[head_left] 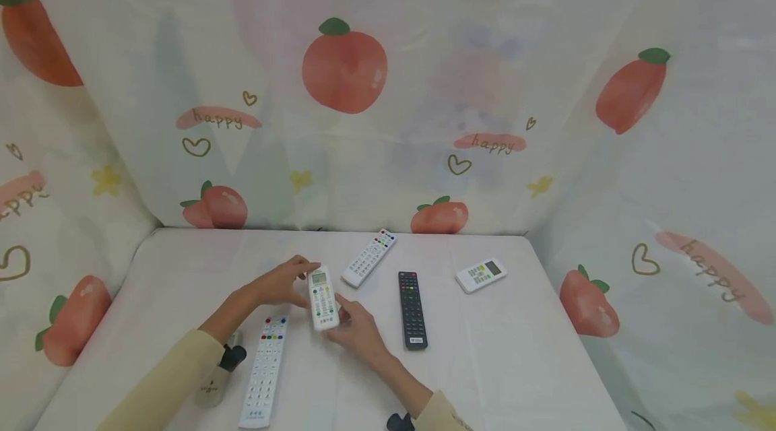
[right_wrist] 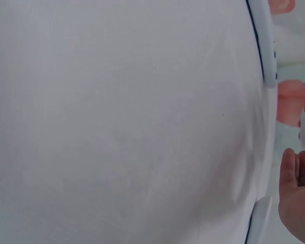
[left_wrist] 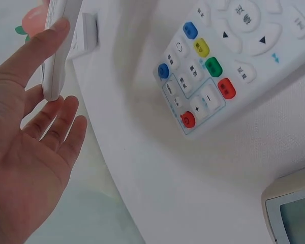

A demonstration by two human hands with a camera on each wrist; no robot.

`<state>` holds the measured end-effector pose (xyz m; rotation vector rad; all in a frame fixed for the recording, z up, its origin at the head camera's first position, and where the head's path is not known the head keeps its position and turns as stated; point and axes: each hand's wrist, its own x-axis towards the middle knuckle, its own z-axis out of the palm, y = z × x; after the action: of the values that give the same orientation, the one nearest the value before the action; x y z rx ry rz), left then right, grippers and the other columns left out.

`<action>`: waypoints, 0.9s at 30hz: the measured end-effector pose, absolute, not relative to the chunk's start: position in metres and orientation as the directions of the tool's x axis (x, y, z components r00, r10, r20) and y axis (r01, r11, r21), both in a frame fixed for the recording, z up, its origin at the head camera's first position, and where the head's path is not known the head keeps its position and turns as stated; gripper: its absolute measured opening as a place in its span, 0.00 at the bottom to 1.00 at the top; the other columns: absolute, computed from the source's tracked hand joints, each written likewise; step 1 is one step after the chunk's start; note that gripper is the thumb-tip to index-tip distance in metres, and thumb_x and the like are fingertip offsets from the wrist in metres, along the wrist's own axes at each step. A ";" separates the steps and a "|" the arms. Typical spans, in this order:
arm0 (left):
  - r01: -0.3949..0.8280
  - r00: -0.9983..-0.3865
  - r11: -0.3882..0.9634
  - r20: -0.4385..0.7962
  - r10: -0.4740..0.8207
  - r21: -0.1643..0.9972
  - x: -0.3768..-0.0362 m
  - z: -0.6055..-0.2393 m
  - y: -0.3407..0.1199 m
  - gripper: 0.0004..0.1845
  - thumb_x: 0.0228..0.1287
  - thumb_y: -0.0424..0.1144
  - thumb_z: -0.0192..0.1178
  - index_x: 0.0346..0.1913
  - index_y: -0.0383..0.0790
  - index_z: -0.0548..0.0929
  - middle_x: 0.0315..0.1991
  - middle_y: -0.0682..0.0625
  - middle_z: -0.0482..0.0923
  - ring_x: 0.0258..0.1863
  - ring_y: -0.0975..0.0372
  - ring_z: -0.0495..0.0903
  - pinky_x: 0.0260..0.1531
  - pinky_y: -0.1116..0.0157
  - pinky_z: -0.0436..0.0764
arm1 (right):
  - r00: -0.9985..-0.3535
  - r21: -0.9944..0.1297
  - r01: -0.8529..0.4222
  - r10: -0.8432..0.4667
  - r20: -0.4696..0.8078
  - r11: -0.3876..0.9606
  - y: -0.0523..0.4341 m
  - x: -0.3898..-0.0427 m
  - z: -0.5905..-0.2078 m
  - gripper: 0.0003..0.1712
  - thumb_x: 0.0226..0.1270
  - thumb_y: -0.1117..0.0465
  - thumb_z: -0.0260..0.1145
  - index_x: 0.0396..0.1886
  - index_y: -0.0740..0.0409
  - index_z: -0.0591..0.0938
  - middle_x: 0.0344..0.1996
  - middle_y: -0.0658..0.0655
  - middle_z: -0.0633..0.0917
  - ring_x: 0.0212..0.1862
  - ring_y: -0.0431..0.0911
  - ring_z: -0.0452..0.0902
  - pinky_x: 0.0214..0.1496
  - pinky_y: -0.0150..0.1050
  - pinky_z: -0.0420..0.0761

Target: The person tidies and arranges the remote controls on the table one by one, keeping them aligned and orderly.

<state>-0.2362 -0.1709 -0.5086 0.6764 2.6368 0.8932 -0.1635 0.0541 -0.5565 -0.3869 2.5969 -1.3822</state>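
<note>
Five remotes show in the head view on the white desk (head_left: 182, 269). My left hand (head_left: 280, 283) and right hand (head_left: 358, 330) both hold the small white remote with a display (head_left: 322, 299) between them, just above the desk near its middle: left fingers pinch its top end, right fingers cradle its lower end from beneath. A long white remote (head_left: 265, 369) lies just left of it, another white remote (head_left: 368, 257) lies beyond it, a black remote (head_left: 412, 308) lies to the right, and a small display remote (head_left: 481, 275) lies well apart at the far right.

Left wrist view: my left hand (left_wrist: 28, 152) pinches the held remote (left_wrist: 58, 46) by its edge, thumb on one side, fingers on the other. The long remote's coloured buttons (left_wrist: 208, 66) show close by.

Right wrist view: mostly bare desk cloth (right_wrist: 117, 122). My right hand (right_wrist: 297, 195) sits at the frame edge, fingers loosely bent; the grip itself is probably out of frame.

Judgement: this remote should handle as a light, rigid plastic shell, smooth and somewhat slippery. Hold it by the long side edges, clear of buttons and display.
</note>
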 end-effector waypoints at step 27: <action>0.399 -0.786 0.691 -0.165 0.596 0.603 -0.216 -0.507 -0.155 0.45 0.47 0.38 0.80 0.70 0.34 0.71 0.55 0.48 0.71 0.52 0.55 0.74 0.51 0.56 0.78 | -0.955 -0.838 -0.058 -0.273 -0.111 0.543 0.057 -0.129 -0.560 0.54 0.50 0.58 0.81 0.75 0.62 0.64 0.31 0.43 0.76 0.32 0.38 0.71 0.32 0.31 0.75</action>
<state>-0.2162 -0.1546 -0.5073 0.7803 2.5546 0.7927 -0.1288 0.0567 -0.5602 -0.2792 2.5522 -1.3730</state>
